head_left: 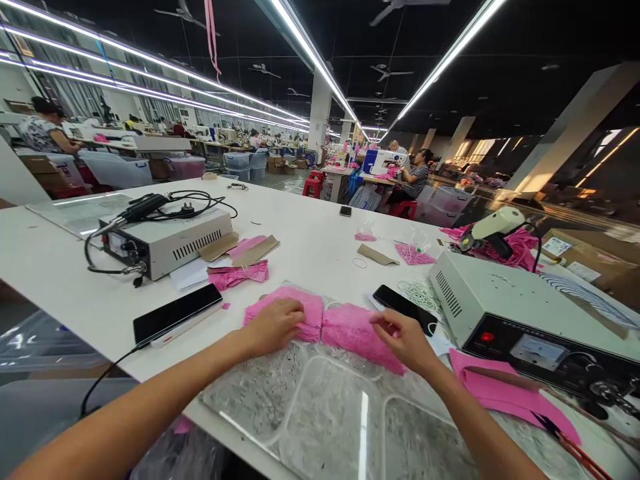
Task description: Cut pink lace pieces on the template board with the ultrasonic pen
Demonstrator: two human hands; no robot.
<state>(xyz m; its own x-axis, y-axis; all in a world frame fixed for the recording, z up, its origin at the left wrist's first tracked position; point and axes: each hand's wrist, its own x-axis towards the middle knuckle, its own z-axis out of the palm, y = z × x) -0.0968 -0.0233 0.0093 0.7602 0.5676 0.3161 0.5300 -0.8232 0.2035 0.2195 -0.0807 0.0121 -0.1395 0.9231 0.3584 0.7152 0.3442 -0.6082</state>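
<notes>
On the tabletop (305,230): two pink stacks (313,310)
Left hand (280,323): half-curled atop one
Right hand (401,337): half-curled at the other
Grips: cannot tell

text: none readable | carton labels (557,246): too small | machine front panel (540,352): lettering too small

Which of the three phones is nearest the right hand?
The black phone beside the pale-green rubber bands; the left phone is left of the left hand, the far phone near the table's far edge.

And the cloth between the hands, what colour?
The cloth is pink, best seen in the head view.
</notes>
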